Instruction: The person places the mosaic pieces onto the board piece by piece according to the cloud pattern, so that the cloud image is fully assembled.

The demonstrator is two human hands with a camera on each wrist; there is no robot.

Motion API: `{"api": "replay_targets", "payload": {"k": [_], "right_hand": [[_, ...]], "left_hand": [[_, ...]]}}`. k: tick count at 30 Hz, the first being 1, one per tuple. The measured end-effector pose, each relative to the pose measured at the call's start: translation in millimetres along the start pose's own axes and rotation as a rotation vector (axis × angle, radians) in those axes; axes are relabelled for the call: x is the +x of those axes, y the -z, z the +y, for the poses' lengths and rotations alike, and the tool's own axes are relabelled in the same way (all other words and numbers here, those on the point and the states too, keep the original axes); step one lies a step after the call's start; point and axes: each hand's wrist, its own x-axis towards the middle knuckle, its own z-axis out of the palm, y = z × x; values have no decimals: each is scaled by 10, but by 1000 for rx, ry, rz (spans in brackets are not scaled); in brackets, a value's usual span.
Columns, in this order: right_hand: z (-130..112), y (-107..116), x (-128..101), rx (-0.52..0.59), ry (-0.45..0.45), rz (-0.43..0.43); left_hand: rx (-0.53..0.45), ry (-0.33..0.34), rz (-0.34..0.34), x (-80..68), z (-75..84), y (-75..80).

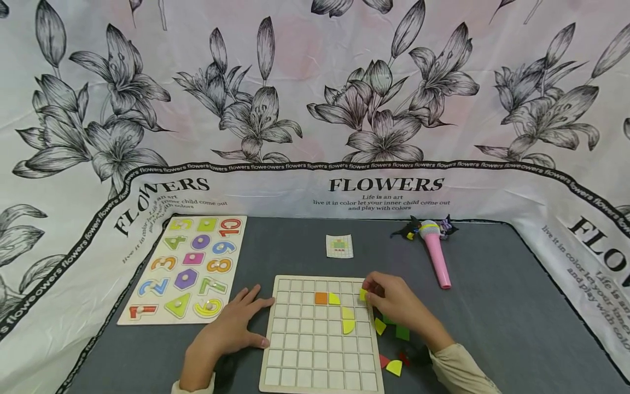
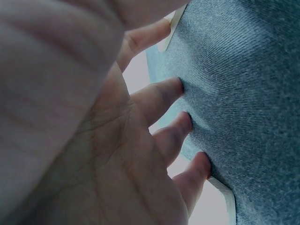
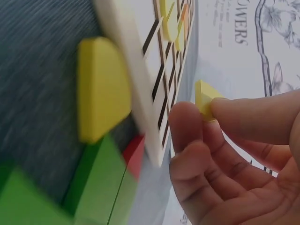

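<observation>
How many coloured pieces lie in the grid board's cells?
4: orange square; first yellow piece just right of it; second yellow piece one column right, one row down; third yellow piece directly below that. The right hand, pinching another yellow one, may hide more.

The person's left hand (image 1: pixel 226 323) lies palm down, its fingers (image 2: pixel 157 98) spread and its thumb (image 1: pixel 258 340) held well apart from the forefinger. The right hand (image 1: pixel 396 295) pinches between thumb (image 3: pixel 255 117) and fingertip, the remaining fingers curled, while the right forearm (image 1: pixel 436 330) slants in from the lower right.
</observation>
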Motion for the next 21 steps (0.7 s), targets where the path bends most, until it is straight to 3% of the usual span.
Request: {"api": "replay_targets", "payload": {"k": [21], "right_hand": [[-227, -386, 440, 37, 95, -111]], "left_hand": [[5, 18, 3, -1, 4, -1]]}}
